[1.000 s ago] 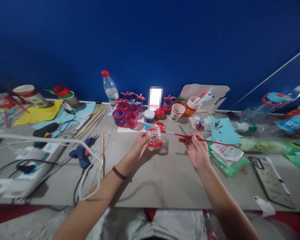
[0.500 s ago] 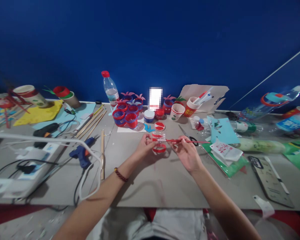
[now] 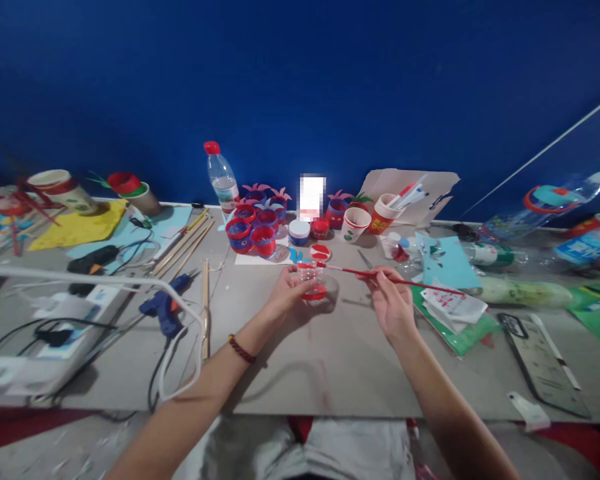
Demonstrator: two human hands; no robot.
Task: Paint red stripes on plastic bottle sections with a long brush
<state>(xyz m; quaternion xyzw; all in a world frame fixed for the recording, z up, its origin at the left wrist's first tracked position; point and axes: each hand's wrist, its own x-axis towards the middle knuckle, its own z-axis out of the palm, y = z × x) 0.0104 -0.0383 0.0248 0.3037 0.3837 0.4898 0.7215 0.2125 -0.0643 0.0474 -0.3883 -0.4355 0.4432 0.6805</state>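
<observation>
My left hand (image 3: 286, 293) is wrapped round a small clear plastic cup (image 3: 309, 280) with red paint at its rim and base. My right hand (image 3: 391, 300) pinches a long red paintbrush (image 3: 355, 271), whose tip touches the cup's upper edge. Just behind the cup lies a round lid (image 3: 321, 252) with red paint in it. A red paint jar (image 3: 320, 228) and a white-lidded blue jar (image 3: 299, 232) stand beyond. Behind and left are several red and blue painted cups (image 3: 263, 241) on white paper.
On the left lie a blue glue gun (image 3: 167, 303), wooden sticks (image 3: 206, 307) and a power strip (image 3: 75, 340) with looping cables. To the right are paper cups (image 3: 355, 225), plastic bottles, a green packet and a phone (image 3: 540, 363).
My right hand has moved right and the brush tip has gone up to the cup's upper edge. The cup in my left hand has shifted slightly left and tilted.
</observation>
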